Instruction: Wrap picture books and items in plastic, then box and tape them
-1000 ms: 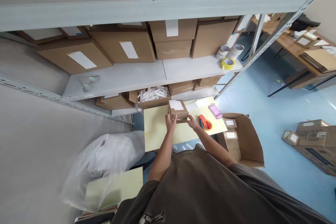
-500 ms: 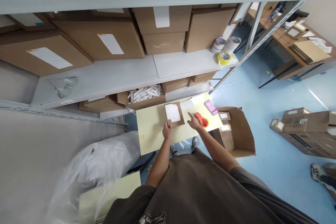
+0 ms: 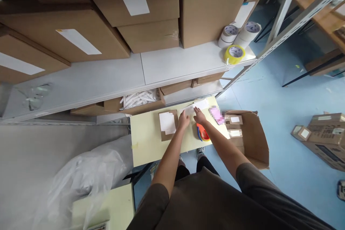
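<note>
**Both hands at the paper stack, far edge of the work surface**

The left hand (image 3: pixel 184 119) and right hand (image 3: pixel 199 116) reach side by side to the loose white paper sheets (image 3: pixel 198 104) at the far edge of the pale yellow table top (image 3: pixel 145 143). The right hand lies spread, fingers flat on the paper and gripping nothing. The left hand's fingertips touch the sheets' near edge; whether they pinch a sheet cannot be told. The small brown cardboard box with a white label (image 3: pixel 167 125) rests on the table just left of the left hand, untouched. The orange and blue tape dispenser (image 3: pixel 202 133) lies under the right wrist. Step in hand, as judged: sorting at the sheets. Separating a single sheet calls for one hand pinning the stack while the other lifts an edge.
</note>
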`<state>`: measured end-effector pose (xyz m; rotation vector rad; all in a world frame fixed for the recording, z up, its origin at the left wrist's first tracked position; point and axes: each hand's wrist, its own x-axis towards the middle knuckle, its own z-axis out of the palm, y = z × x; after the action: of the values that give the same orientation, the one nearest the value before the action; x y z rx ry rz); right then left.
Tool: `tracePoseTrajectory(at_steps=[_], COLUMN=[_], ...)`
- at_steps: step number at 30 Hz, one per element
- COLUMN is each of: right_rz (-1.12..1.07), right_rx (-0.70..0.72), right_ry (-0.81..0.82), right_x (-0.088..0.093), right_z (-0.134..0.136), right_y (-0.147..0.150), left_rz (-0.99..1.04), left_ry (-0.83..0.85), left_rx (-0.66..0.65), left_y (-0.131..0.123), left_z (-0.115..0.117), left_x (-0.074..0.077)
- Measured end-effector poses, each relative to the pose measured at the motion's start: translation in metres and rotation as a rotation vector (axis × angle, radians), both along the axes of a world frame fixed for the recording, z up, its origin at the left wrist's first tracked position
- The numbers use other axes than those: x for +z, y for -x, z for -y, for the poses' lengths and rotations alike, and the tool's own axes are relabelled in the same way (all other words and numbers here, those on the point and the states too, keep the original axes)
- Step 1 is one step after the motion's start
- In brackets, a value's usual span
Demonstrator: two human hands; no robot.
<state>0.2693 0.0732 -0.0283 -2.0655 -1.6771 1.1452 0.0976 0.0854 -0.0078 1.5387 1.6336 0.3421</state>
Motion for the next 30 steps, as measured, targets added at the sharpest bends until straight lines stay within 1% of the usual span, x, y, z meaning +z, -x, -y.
tracePoseTrajectory(at_steps=[1,3,6,8,11,15,19,24,27,30], right_rz=[0.008,0.016,0.019,0.026,0.048,0.051,0.016,0.002,-0.003,-0.002], right_rx=[0.026,0.069,0.122,0.150,0.180,0.175,0.172,0.137,0.116,0.094], right_ry=[0.023,0.050,0.046,0.041,0.056,0.092,0.061,0.026,0.046,0.066], right_x=[-0.009,-0.025,-0.043,-0.049,-0.051,-0.047,-0.043,-0.039,-0.032,-0.021], right_z=[-0.006,-0.014,-0.015,-0.012,-0.007,-0.007,-0.008,-0.002,0.003,0.007], right_y=[-0.001,-0.003,-0.003,-0.003,-0.004,-0.005,-0.010,-0.016,-0.018,-0.020], left_rz=[-0.046,-0.135,-0.233,-0.273,-0.326,-0.392,-0.467,-0.421,-0.393,-0.370], left_ry=[0.002,0.000,0.014,0.021,0.030,0.007,0.006,0.017,0.087,0.116], left_rx=[-0.012,-0.053,-0.134,-0.183,-0.211,-0.206,-0.183,-0.182,-0.207,-0.257], left_y=[-0.009,-0.017,-0.018,-0.016,-0.018,-0.023,-0.026,-0.026,-0.025,-0.023], left_z=[-0.014,-0.036,-0.058,-0.067,-0.073,-0.077,-0.081,-0.077,-0.071,-0.066], left_x=[-0.010,-0.028,-0.048,-0.057,-0.063,-0.063,-0.059,-0.055,-0.046,-0.030])
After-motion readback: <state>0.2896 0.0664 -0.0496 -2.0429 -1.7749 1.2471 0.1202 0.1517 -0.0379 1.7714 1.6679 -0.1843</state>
